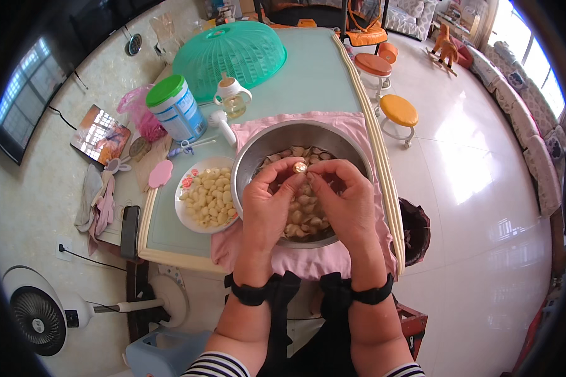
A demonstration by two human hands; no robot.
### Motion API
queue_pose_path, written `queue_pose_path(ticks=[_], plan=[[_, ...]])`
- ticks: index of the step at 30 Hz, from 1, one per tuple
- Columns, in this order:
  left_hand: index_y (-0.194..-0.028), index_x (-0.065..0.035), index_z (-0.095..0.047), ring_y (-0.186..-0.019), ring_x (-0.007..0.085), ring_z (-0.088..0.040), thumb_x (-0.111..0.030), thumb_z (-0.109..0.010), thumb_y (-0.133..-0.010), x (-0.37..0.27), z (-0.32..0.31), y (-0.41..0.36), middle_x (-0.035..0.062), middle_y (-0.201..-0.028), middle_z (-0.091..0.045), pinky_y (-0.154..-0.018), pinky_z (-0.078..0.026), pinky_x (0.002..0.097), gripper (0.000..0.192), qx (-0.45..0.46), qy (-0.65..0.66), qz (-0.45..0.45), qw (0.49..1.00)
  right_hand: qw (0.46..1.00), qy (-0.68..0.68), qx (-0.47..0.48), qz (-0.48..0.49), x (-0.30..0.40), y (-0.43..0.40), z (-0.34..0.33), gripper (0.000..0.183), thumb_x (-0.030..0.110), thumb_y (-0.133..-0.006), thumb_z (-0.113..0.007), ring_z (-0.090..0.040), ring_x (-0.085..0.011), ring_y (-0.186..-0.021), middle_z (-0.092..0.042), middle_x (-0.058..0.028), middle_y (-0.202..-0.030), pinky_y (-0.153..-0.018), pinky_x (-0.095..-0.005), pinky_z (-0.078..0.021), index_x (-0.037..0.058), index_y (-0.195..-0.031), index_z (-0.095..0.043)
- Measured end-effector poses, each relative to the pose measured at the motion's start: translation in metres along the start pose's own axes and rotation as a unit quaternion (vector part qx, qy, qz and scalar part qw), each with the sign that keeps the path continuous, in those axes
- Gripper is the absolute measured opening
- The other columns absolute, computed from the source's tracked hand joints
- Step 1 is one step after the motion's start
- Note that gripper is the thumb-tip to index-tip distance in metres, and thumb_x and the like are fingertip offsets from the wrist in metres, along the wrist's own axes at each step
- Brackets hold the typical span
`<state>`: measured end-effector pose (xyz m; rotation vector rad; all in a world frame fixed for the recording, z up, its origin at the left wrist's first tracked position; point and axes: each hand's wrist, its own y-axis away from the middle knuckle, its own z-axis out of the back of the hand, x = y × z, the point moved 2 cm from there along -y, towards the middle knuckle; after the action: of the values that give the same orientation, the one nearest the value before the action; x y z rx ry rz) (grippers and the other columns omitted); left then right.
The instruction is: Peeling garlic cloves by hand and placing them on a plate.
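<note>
Between the fingertips of both hands is a small garlic clove, its wet surface catching the light. My left hand pinches it from the left with thumb and forefinger, and my right hand grips its right side. Both hands are above a large metal basin. Unpeeled garlic cloves lie in liquid inside the basin, partly hidden by my hands. Beside the basin on the left, a white plate with a floral pattern holds many peeled cloves.
A pink cloth lies under the basin. Behind the plate are a pink scalloped pad, scissors, a green-lidded can and a baby bottle. A green mesh food cover sits farther back. A lined bin stands right of the table.
</note>
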<state>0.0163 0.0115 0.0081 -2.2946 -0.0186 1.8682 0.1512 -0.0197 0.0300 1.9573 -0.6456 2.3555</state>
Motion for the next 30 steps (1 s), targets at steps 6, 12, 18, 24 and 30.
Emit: queue_pose_path(ticks=[6,12,18,24,30], plan=[[-0.118,-0.0012,-0.066,-0.092,0.0086,-0.063,-0.002,-0.064,-0.093,0.000,-0.012,-0.008,0.0044,-0.105,-0.069,-0.081,-0.053,0.0227,0.025,-0.013,-0.029,-0.033,0.999,0.999,0.017,-0.011,0.027,-0.001,-0.006,0.010,0.011,0.001,-0.086,-0.068,-0.062,-0.0127,-0.073,-0.065,-0.0079,-0.090,-0.068,-0.0246,-0.0495,-0.0013,-0.097,-0.069],[-0.117,-0.0015,-0.067,-0.097,0.0105,-0.063,0.004,-0.064,-0.091,0.003,-0.013,-0.009,0.0053,-0.106,-0.068,-0.085,-0.053,0.0231,0.027,-0.009,-0.095,-0.058,0.994,0.992,-0.094,-0.005,-0.084,-0.012,-0.006,0.012,0.012,0.007,-0.090,-0.069,-0.060,-0.0065,-0.074,-0.068,-0.0024,-0.084,-0.067,-0.0224,-0.0486,-0.0022,-0.098,-0.071],[-0.108,-0.0018,-0.072,-0.094,0.0140,-0.066,0.010,-0.066,-0.084,0.002,-0.010,-0.010,0.0071,-0.103,-0.069,-0.083,-0.053,0.0247,0.028,0.001,-0.177,-0.167,0.970,0.979,-0.136,0.019,-0.152,-0.008,-0.006,0.013,0.018,0.012,-0.092,-0.070,-0.057,-0.0031,-0.070,-0.068,-0.0006,-0.080,-0.062,-0.0193,-0.0464,-0.0040,-0.099,-0.071],[-0.107,-0.0037,-0.074,-0.094,0.0143,-0.066,0.013,-0.065,-0.082,-0.005,-0.007,-0.008,0.0069,-0.102,-0.069,-0.084,-0.053,0.0248,0.031,0.037,-0.204,-0.172,0.963,0.968,-0.159,0.057,-0.184,-0.018,-0.006,0.017,0.022,0.018,-0.090,-0.074,-0.052,0.0008,-0.066,-0.067,0.0032,-0.080,-0.054,-0.0152,-0.0385,-0.0015,-0.100,-0.072],[-0.111,-0.0057,-0.074,-0.090,0.0140,-0.066,0.017,-0.061,-0.083,-0.005,-0.007,-0.004,0.0072,-0.099,-0.069,-0.081,-0.056,0.0244,0.039,0.045,-0.255,-0.206,0.944,0.976,-0.105,0.056,-0.181,-0.010,-0.006,0.021,0.019,0.014,-0.088,-0.072,-0.057,-0.0039,-0.070,-0.068,-0.0011,-0.078,-0.063,-0.0204,-0.0469,-0.0045,-0.092,-0.071]])
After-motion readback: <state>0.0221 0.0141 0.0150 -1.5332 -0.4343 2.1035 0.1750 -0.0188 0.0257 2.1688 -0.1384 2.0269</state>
